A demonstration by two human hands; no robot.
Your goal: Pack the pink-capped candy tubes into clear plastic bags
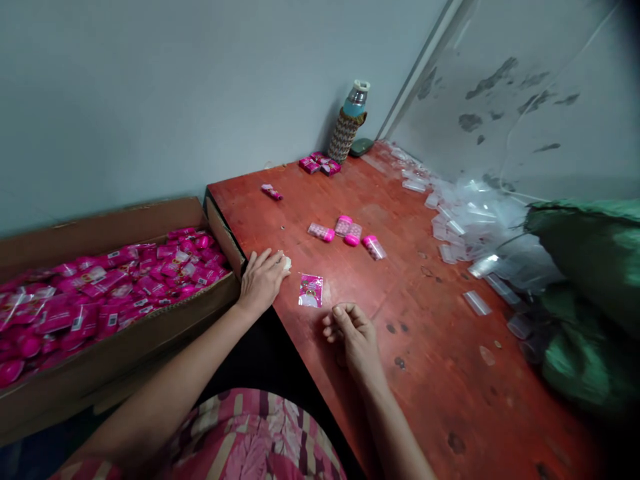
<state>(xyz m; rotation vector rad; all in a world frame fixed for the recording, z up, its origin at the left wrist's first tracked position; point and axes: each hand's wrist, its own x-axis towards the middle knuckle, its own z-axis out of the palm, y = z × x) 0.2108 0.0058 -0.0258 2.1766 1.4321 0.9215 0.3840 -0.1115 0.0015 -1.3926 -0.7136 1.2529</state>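
My left hand [261, 281] lies at the table's left edge, fingers stretched out, the tips touching a small white lump [287, 263] of unclear kind. Just right of it, a pink printed packet [311, 291] with a clear border lies flat on the table. My right hand [353, 335] is closed close to that packet, its thumb against the curled fingers; nothing shows in it. Beyond the hands lie several clear tubes with pink caps, among them one tube [374, 247] on the right and another [320, 232] on the left, apparently filled with small pale pink pieces.
A cardboard box [220, 227] full of pink packets stands left of the red table [420, 293]. Clear plastic tubes [477, 303] are heaped at the right beside a green sack [585, 267]. A bottle [345, 130] in a woven cover stands near pink packs [320, 163] at the back.
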